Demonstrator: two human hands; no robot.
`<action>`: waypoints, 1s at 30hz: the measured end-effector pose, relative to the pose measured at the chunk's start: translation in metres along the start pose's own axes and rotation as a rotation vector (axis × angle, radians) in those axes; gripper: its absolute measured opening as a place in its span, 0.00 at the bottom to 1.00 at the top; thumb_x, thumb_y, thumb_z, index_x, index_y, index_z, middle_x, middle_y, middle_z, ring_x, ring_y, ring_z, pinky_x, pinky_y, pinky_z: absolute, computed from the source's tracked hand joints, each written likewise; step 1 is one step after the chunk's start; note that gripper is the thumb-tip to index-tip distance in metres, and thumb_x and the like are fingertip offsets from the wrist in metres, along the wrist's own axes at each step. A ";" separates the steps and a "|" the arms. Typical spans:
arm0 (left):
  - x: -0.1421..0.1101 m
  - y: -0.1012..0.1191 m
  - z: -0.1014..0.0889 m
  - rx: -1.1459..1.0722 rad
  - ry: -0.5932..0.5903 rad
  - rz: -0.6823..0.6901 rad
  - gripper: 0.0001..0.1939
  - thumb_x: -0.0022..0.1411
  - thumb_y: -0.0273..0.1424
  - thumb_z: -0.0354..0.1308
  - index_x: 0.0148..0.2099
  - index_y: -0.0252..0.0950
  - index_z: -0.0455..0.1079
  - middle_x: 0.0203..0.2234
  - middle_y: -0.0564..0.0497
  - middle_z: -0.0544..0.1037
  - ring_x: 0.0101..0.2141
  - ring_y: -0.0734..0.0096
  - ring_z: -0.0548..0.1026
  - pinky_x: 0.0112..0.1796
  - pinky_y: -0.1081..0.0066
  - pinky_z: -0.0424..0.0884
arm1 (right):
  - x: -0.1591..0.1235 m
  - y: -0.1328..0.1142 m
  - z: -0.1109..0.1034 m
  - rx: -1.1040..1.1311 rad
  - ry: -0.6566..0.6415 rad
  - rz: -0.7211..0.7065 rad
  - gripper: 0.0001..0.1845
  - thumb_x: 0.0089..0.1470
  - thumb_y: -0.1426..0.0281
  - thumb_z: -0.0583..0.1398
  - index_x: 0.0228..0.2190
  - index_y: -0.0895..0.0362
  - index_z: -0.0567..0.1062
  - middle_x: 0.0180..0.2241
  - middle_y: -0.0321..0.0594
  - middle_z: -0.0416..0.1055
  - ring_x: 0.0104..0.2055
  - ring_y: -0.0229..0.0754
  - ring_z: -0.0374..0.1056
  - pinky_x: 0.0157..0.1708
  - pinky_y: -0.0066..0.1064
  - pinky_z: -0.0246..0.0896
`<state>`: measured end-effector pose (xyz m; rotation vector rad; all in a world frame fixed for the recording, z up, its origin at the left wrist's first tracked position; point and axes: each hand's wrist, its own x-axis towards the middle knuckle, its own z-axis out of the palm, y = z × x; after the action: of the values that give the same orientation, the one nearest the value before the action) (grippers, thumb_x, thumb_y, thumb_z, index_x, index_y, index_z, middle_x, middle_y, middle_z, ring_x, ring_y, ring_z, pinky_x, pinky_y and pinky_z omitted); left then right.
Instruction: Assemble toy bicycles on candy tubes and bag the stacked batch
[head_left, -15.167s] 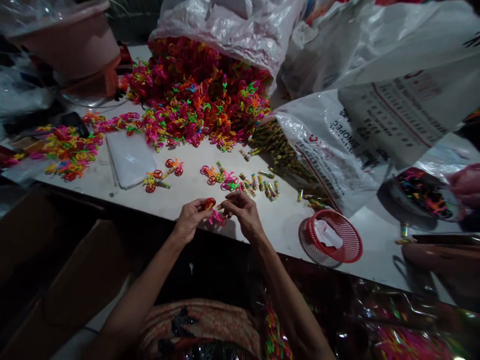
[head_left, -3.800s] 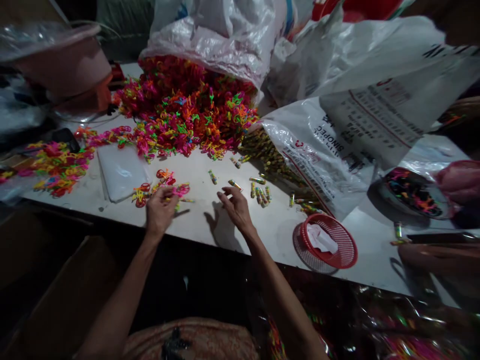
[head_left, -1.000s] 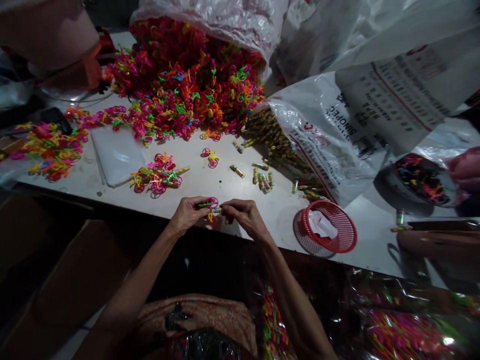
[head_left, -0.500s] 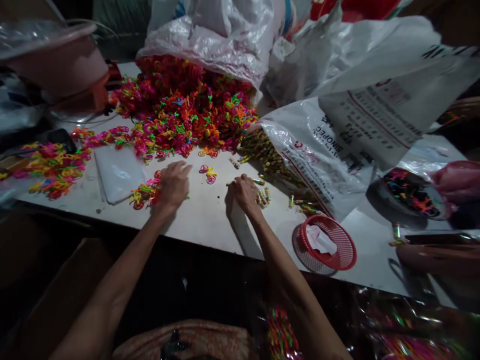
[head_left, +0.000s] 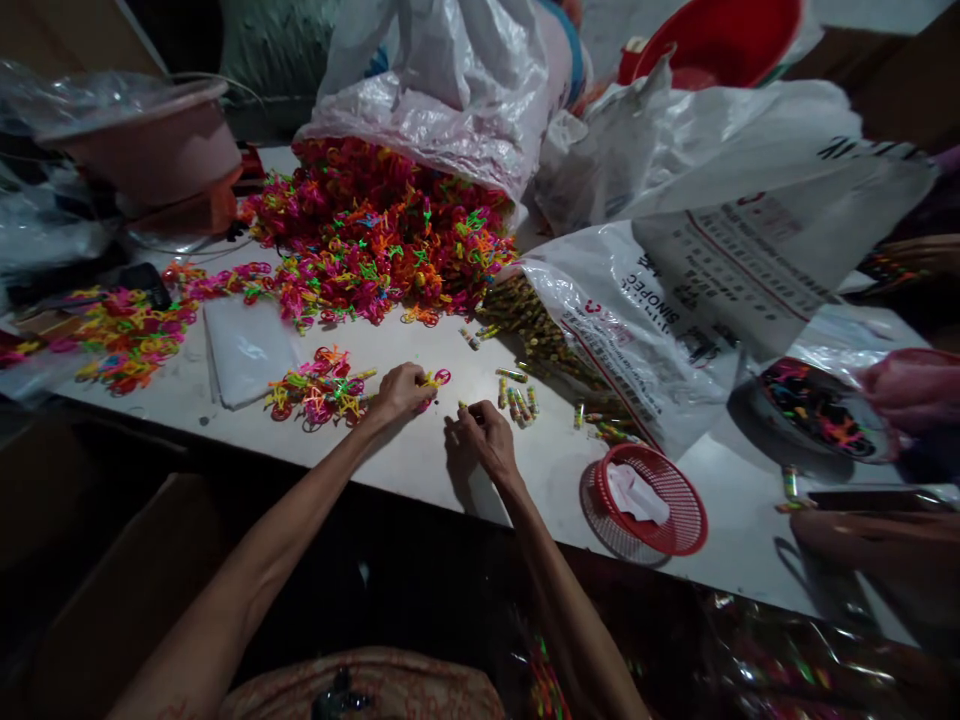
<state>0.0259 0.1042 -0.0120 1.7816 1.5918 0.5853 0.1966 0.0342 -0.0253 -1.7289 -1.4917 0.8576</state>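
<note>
My left hand (head_left: 401, 391) is closed around a small pink and yellow plastic toy bicycle (head_left: 436, 378) just above the white table (head_left: 420, 470). A hand's width to its right, my right hand (head_left: 480, 437) is closed on a small striped candy tube (head_left: 463, 406) at its fingertips. A little cluster of finished bicycles (head_left: 319, 386) lies left of my left hand. Several loose candy tubes (head_left: 516, 398) lie just beyond my right hand.
A big heap of bright plastic bicycles (head_left: 375, 235) spills from a clear bag (head_left: 450, 90) at the back. A white sack (head_left: 645, 310) spills candy tubes (head_left: 525, 315). A red mesh basket (head_left: 654, 497) sits right; a white packet (head_left: 247, 345) and another colourful pile (head_left: 127, 335) lie left. Another person's hand (head_left: 911, 385) is at far right.
Half a second ago my left hand lay on the finished cluster and my right reached the loose tubes. Now the left holds a single bicycle and the right has drawn back with a tube.
</note>
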 end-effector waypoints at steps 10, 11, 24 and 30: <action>-0.087 0.007 0.014 -1.202 -0.227 -0.318 0.18 0.37 0.36 0.72 0.30 0.30 0.73 0.21 0.51 0.77 0.22 0.76 0.72 0.24 0.75 0.67 | -0.035 -0.022 -0.008 0.793 -0.222 0.260 0.17 0.36 0.58 0.68 0.24 0.58 0.77 0.15 0.29 0.61 0.18 0.30 0.52 0.19 0.27 0.44; -0.090 0.008 0.013 -1.237 -0.227 -0.337 0.18 0.37 0.34 0.72 0.30 0.30 0.73 0.22 0.51 0.77 0.22 0.76 0.73 0.26 0.75 0.68 | -0.036 -0.023 -0.009 0.815 -0.233 0.265 0.16 0.36 0.59 0.68 0.24 0.58 0.76 0.16 0.29 0.61 0.18 0.30 0.52 0.19 0.27 0.45; -0.097 0.013 0.002 -1.313 -0.234 -0.363 0.15 0.38 0.31 0.70 0.30 0.30 0.74 0.21 0.52 0.76 0.21 0.77 0.72 0.26 0.75 0.69 | -0.036 -0.026 -0.007 0.885 -0.293 0.253 0.17 0.33 0.59 0.72 0.25 0.57 0.78 0.19 0.32 0.70 0.18 0.31 0.60 0.20 0.27 0.56; -0.099 0.011 0.002 -1.283 -0.282 -0.371 0.18 0.36 0.34 0.72 0.30 0.30 0.74 0.22 0.51 0.78 0.23 0.75 0.74 0.28 0.74 0.70 | -0.037 -0.024 -0.007 0.847 -0.279 0.270 0.17 0.33 0.59 0.71 0.24 0.58 0.78 0.16 0.33 0.70 0.17 0.32 0.61 0.19 0.26 0.56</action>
<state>0.0196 0.0062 0.0043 0.5527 0.8935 0.8407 0.1852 0.0000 -0.0002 -1.1932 -0.8328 1.6346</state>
